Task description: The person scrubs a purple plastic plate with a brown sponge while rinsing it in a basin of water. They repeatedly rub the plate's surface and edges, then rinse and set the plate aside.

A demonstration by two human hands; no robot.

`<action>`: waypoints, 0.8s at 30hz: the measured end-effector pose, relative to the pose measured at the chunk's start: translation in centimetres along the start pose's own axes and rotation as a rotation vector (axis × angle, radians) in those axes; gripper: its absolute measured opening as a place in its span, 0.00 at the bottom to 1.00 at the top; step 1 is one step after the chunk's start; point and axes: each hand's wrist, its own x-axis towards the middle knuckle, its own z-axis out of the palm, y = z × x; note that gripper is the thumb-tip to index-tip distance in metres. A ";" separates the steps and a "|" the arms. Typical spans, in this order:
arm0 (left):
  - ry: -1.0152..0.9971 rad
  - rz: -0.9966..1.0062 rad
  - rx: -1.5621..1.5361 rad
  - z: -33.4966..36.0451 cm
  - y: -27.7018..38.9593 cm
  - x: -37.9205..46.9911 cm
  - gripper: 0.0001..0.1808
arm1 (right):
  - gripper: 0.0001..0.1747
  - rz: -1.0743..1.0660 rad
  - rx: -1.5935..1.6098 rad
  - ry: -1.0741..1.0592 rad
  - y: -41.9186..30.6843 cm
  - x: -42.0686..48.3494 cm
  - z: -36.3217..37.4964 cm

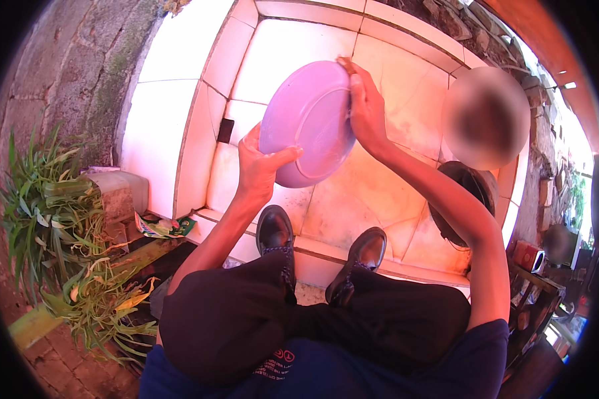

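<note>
A purple plastic basin point(324, 134) is held tilted above a white-tiled basin floor, its underside and raised base ring towards me. My left hand point(262, 162) grips its lower left edge, the thumb lying across the outer wall. At the upper right edge, my right hand point(366, 107) is bent around the rim, with some fingers hidden behind the plastic. A small brown patch shows at those fingertips; I cannot tell what it is.
The tiled washing area point(404, 99) has raised walls and a dark square opening point(225, 130) at left. A dark round vessel point(464, 199) stands at right, beneath a blurred patch. My shoes point(274, 229) rest at the near ledge. Leafy plants point(55, 209) and a green packet point(165, 227) lie left.
</note>
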 end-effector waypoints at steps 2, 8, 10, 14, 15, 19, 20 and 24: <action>-0.005 0.039 0.019 -0.1 0.1 0.1 0.28 | 0.19 0.395 0.121 0.065 0.5 -0.3 0.1; -0.069 -0.166 -0.211 -0.7 -0.2 0.9 0.23 | 0.22 0.399 -0.082 -0.026 2.6 1.5 -2.4; -0.083 -0.178 -0.195 -0.4 0.4 0.9 0.21 | 0.20 0.310 -0.037 -0.010 0.5 1.8 -1.7; -0.107 -0.121 -0.155 -1.3 -0.7 1.4 0.19 | 0.22 -0.174 -0.247 -0.152 -0.2 0.7 -0.9; -0.089 -0.122 -0.149 -1.2 -0.7 1.3 0.18 | 0.24 -0.219 -0.282 -0.230 -0.5 -0.1 -0.4; 0.058 -0.114 -0.233 -0.8 -0.9 1.7 0.16 | 0.33 -0.234 -0.265 -0.723 -3.2 -4.4 0.2; 0.096 -0.115 -0.269 -1.0 -0.9 1.9 0.16 | 0.31 -0.343 -0.211 -0.638 -3.8 -5.1 0.6; 0.139 -0.097 -0.313 -3.2 -1.3 2.5 0.21 | 0.27 -0.344 -0.377 -0.737 -1.5 -3.6 -2.3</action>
